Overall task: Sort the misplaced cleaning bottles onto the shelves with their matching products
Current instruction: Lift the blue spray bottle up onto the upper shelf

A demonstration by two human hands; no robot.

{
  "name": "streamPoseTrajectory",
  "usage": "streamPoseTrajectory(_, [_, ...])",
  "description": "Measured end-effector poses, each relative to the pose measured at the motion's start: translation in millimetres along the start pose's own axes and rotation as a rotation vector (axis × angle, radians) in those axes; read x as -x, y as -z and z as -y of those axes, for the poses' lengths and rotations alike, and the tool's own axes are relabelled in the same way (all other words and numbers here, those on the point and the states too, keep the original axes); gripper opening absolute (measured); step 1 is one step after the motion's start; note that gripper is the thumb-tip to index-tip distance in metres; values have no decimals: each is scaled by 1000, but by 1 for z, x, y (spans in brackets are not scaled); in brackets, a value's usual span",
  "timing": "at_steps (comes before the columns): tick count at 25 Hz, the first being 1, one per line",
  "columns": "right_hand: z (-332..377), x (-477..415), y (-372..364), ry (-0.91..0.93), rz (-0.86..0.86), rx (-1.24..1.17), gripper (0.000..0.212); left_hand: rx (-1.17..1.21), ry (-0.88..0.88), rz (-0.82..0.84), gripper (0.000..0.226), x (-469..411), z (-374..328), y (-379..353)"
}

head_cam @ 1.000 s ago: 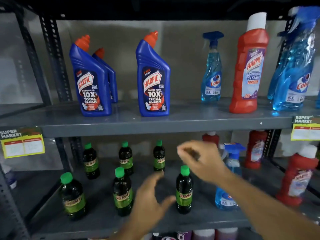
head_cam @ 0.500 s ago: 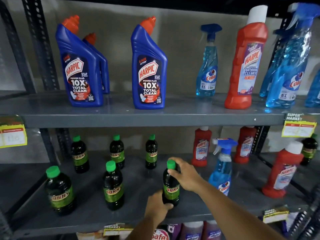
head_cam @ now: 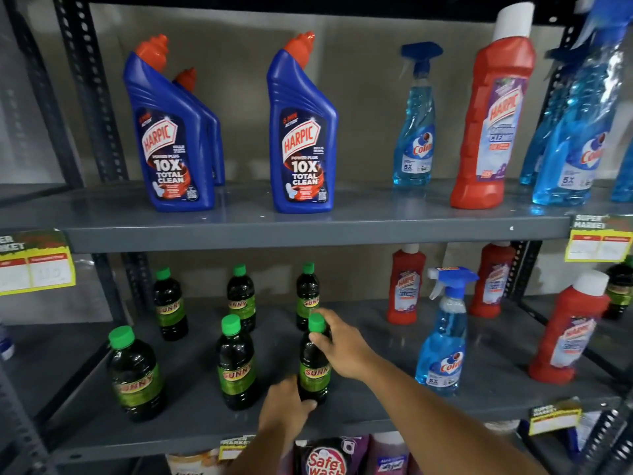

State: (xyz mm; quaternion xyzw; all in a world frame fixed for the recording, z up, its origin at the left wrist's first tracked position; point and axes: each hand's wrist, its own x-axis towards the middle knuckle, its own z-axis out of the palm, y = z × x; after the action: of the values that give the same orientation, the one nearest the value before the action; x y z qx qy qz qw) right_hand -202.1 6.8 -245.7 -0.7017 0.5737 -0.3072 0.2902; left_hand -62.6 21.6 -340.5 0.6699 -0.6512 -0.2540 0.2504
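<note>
**Two hands on a green-cap bottle**

Both hands are holding one dark bottle (head_cam: pixel 314 365) with a green cap. It is standing upright near the front edge of the lower shelf (head_cam: pixel 376 419). The right hand (head_cam: pixel 342 347) is wrapping its fingers (head_cam: pixel 320 339) around the neck, just under the cap. The left hand (head_cam: pixel 284 406) is gripping the bottom, with its thumb pressing on the front. Five more green-cap bottles (head_cam: pixel 236 361) are standing to the left and behind it. A blue spray bottle (head_cam: pixel 443 334) is standing to the right, among red bottles (head_cam: pixel 567 330). On the upper shelf (head_cam: pixel 308 229), blue Harpic bottles (head_cam: pixel 301 132) are standing at the left, and a tall red bottle (head_cam: pixel 493 114) is sitting between blue sprays (head_cam: pixel 414 121) at the right.
</note>
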Motion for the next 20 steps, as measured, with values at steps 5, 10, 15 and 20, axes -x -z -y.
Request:
streamPoseTrajectory(5, [-26, 55, 17, 178, -259, -152, 51, -80, 13, 173, 51, 30, 7, -16])
streamPoseTrajectory(10, [-93, 86, 101, 159, -787, 13, 27, 8, -272, 205, 65, 49, -65, -62])
streamPoseTrajectory(15, [-111, 61, 172, -55, -436, 9, 55, 188, -310, 228, 75, 9, -150, -84])
streamPoseTrajectory(20, [-125, 52, 183, -26, -283, 54, 35, 109, -229, 266, 51, -17, -171, -113])
